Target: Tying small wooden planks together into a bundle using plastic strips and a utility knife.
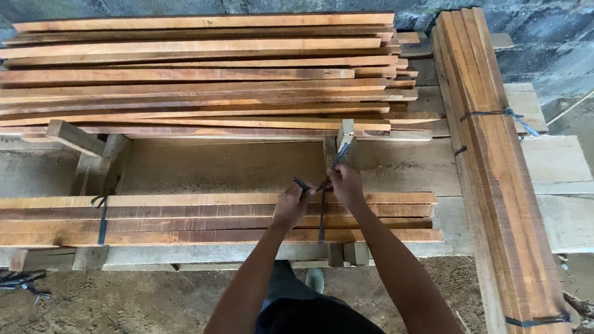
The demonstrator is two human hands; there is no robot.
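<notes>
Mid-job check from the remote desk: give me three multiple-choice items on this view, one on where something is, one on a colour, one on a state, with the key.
1. Where is the already tied long bundle?
A. on the person's right, running away from them
B. hanging from the wall
C. on the person's left, on the dirt

2. What colour is the strap round the near bundle at the hands?
A. white
B. dark, near black
C. bright yellow

3. What are the two hands doing?
A. resting flat on the loose stack
B. hanging at the sides
C. both gripping the strap ends

Key: 1 A, it lies along the right edge with dark ties round it. 2 B, it shows dark against the pale wood. 3 C, the left hand and right hand close their fingers on the strap ends above the bundle.
</notes>
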